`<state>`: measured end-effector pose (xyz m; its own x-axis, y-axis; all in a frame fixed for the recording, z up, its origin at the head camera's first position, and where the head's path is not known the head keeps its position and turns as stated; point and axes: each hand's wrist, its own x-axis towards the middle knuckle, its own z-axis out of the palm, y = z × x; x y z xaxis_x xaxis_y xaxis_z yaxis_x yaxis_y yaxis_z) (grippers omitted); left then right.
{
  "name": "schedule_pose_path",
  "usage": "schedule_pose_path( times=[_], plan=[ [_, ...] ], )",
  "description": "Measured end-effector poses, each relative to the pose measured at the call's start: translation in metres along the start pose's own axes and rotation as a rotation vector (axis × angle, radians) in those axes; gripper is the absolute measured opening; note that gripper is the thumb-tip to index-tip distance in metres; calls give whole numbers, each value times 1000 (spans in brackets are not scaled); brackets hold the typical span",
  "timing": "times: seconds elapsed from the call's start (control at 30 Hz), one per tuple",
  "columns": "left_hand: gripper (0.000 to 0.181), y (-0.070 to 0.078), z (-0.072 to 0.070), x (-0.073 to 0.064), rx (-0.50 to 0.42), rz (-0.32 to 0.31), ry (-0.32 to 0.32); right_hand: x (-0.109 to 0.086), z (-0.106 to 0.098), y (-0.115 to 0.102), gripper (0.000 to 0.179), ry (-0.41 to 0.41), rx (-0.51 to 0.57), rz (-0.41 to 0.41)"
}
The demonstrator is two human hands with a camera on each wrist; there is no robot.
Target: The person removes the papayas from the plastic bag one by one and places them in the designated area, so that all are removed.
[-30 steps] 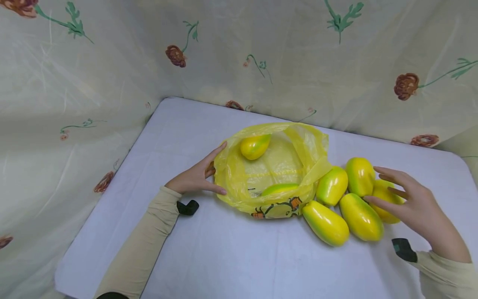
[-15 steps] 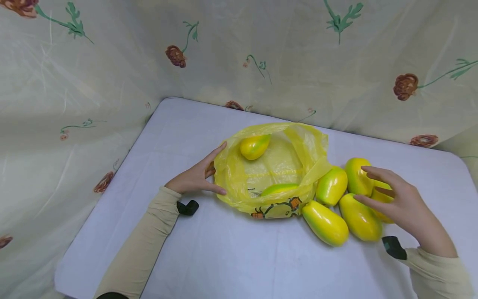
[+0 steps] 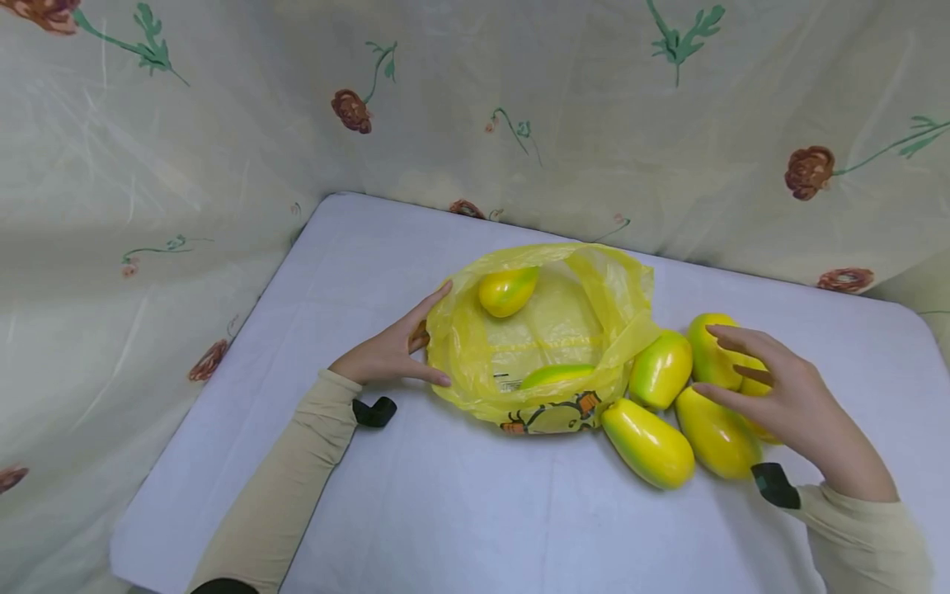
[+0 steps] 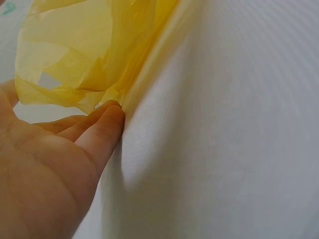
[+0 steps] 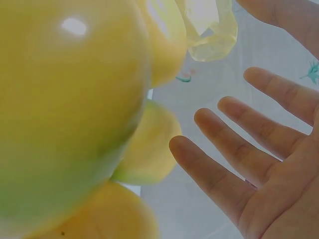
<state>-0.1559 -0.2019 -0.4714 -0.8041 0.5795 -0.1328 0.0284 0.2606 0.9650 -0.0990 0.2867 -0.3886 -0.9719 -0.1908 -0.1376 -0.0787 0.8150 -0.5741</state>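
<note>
A yellow plastic bag (image 3: 545,342) lies with its mouth spread wide on the table. One mango (image 3: 508,293) is at the back of its opening and another mango (image 3: 557,377) shows near its front rim. My left hand (image 3: 389,351) touches the bag's left side, thumb and fingers apart; in the left wrist view its straight fingers (image 4: 102,132) meet the plastic (image 4: 84,50). Above the mangoes to the right of the bag, my right hand (image 3: 787,396) hovers with fingers spread, holding nothing. A front mango (image 3: 649,445) and a left mango (image 3: 660,370) lie against the bag.
Three further mangoes, a back one (image 3: 708,351), a near one (image 3: 716,437) and a partly hidden one (image 3: 755,378), crowd the bag's right side. A white cloth (image 3: 445,503) covers the table. Flowered curtains (image 3: 594,124) hang behind and to the left.
My right hand has moved left over the mangoes, covering more of the rightmost one. The left hand, the bag and the mangoes have stayed in place.
</note>
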Motion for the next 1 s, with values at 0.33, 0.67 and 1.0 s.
schedule_pose_path(
  times=[0.33, 0.67, 1.0],
  plan=[
    [130, 0, 0, 0, 12, 5, 4, 5, 5, -7, 81, 5, 5, -48],
    [129, -1, 0, 1, 8, -2, 13, 9, 7, -12, 77, 1, -5, -90],
    [129, 0, 0, 0, 0, -1, 7, 13, 9, -20, 79, -21, -3, -86]
  ],
)
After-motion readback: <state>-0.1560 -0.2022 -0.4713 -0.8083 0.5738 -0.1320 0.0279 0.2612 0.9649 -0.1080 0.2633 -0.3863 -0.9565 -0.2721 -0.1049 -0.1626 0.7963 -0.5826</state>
